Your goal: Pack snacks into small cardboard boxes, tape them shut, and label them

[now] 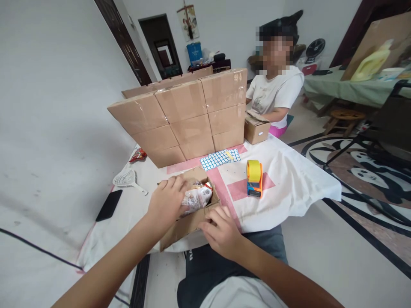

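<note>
A small open cardboard box (184, 229) sits at the table's near edge, with one flap folded out towards me. Inside it lies a plastic-wrapped packet (196, 197), white with dark print and a bit of red. My left hand (168, 199) curls over the box's left side, next to the packet; its fingertips are partly hidden, and what they grip is not clear. The fingers of my right hand (221, 231) are bent and closed on the box's near right edge. Beyond the box lies a sheet of blue-bordered labels (220, 159).
Stacked cardboard boxes (189, 119) form a wall across the table. To the right stands a tape dispenser (254, 177) with yellow tape. A white slotted scoop (126, 179), black phone (109, 205) and red packet (138, 155) lie left. A person (272, 90) sits opposite beside another box (257, 128).
</note>
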The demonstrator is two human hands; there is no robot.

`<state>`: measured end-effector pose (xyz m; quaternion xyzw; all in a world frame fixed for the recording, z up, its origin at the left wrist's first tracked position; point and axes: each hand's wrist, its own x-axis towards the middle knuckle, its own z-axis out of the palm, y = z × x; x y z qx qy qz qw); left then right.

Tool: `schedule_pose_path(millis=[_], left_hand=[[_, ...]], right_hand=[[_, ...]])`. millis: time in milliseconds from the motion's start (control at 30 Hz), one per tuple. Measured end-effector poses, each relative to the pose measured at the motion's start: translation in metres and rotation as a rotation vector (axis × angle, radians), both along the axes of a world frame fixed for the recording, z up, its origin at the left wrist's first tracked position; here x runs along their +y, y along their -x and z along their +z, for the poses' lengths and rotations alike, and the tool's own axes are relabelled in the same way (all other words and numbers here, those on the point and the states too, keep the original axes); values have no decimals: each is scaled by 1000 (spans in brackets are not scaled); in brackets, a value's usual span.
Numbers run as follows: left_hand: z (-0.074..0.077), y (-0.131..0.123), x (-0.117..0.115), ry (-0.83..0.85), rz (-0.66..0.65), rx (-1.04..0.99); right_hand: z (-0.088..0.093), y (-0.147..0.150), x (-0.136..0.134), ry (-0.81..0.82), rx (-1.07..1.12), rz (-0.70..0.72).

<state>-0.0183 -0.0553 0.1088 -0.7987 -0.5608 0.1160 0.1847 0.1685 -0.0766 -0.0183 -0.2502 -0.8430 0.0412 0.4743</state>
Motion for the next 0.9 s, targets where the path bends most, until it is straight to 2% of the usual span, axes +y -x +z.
schedule_pose_path(millis=[67, 167, 267, 333, 400, 500, 633, 767, 833, 900], left_hand=[[13, 1, 13, 116, 74, 54], [34, 17, 28, 242, 38, 15], [47, 40, 30, 228, 32, -181], [46, 50, 26, 152, 31, -288], [38, 53, 22, 116, 4, -338], [17, 50, 25, 139, 27, -385], [-22, 44, 39, 153, 86, -549], [-60, 42, 48, 282, 31, -596], [-65, 44, 49, 355, 5, -593], [-59, 50, 48, 404, -12, -598]], right_hand=[[-2, 0, 1, 14, 7, 4], [-2, 0, 4, 46, 30, -14], [1, 1, 7, 41, 56, -31], [3, 1, 10, 31, 74, -39], [6, 3, 11, 33, 85, -45], [6, 6, 13, 41, 97, -51], [2, 11, 13, 69, 124, -66], [-4, 15, 10, 94, 119, -40], [-7, 14, 8, 89, 106, -31], [-6, 10, 7, 85, 104, -50]])
